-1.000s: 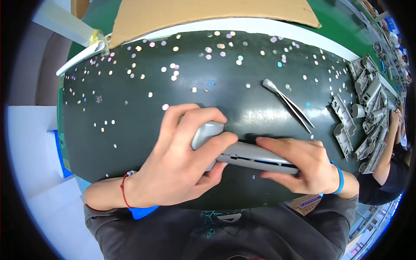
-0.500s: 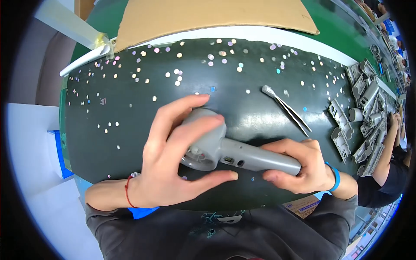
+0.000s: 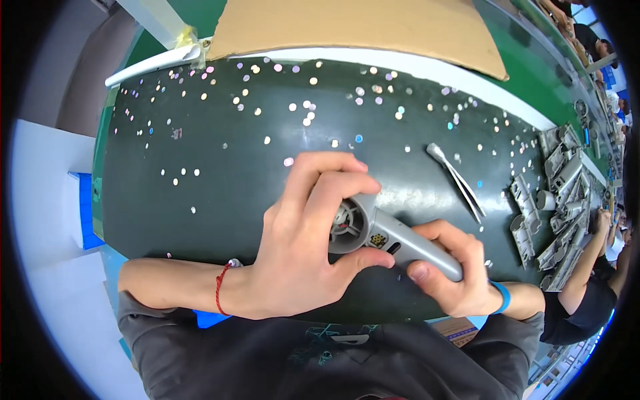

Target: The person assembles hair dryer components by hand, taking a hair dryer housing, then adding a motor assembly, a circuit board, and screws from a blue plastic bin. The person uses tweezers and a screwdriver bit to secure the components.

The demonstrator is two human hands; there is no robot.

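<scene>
A grey plastic hair-dryer shell (image 3: 387, 235) lies over the near edge of the dark mat (image 3: 220, 173). Its round head end shows a fan-like inside and faces me. My left hand (image 3: 300, 240) wraps around that round head, thumb underneath and fingers over the top. My right hand (image 3: 453, 273) grips the handle end, thumb pressed on its side. A red string is on my left wrist and a blue band on my right.
Metal tweezers (image 3: 457, 180) lie on the mat to the right. Several grey shell parts (image 3: 557, 200) are piled at the far right, next to another person's arm (image 3: 587, 260). Small round stickers dot the mat. Cardboard (image 3: 360, 27) covers the far side.
The shell has been turned so its round head now faces up and shows the fan inside. My left hand shifted its grip around the head; my right hand stays on the handle.
</scene>
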